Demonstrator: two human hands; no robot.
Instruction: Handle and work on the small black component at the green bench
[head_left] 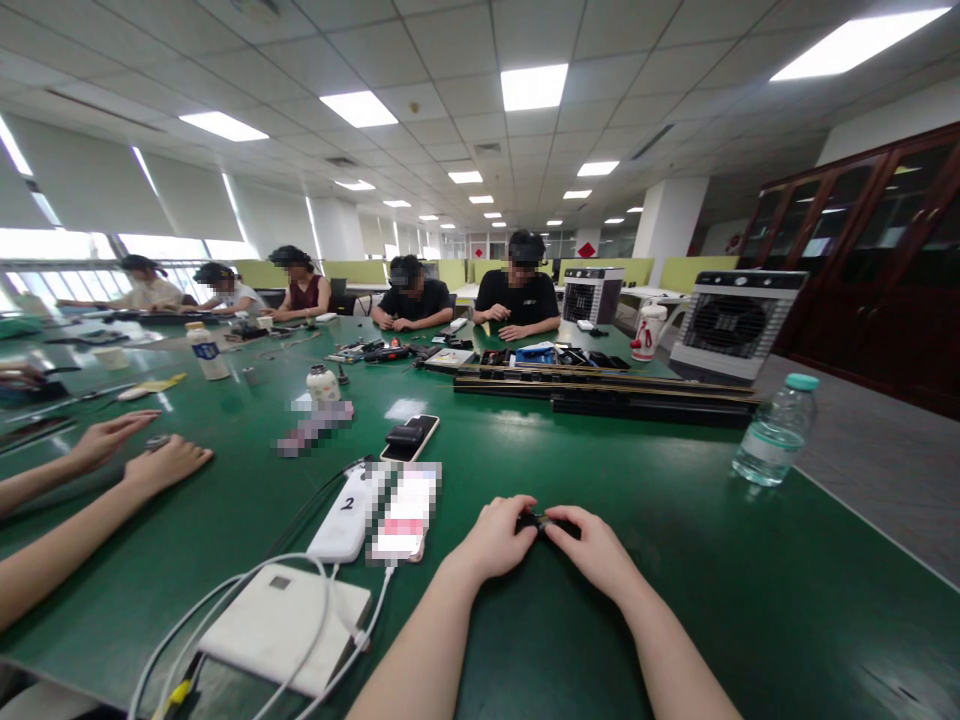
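Observation:
Both of my hands meet over the green table (555, 460), low and right of the middle of the head view. Between their fingertips is a small dark part (535, 521) with a lighter, yellowish spot; it is too small and too covered to name. My left hand (501, 535) grips it from the left, thumb and fingers curled. On the other side my right hand (589, 545) pinches it with thumb and forefinger. Left of my hands lie a phone (405, 515) with a lit screen and a white power bank (346, 515) marked 2.
A white box (281, 620) with looping cables lies at the lower left. Another person's hands (161, 460) rest at the left. A water bottle (772, 435) stands right, near the edge. Long dark rails (645, 405) lie across the table. Several people sit beyond.

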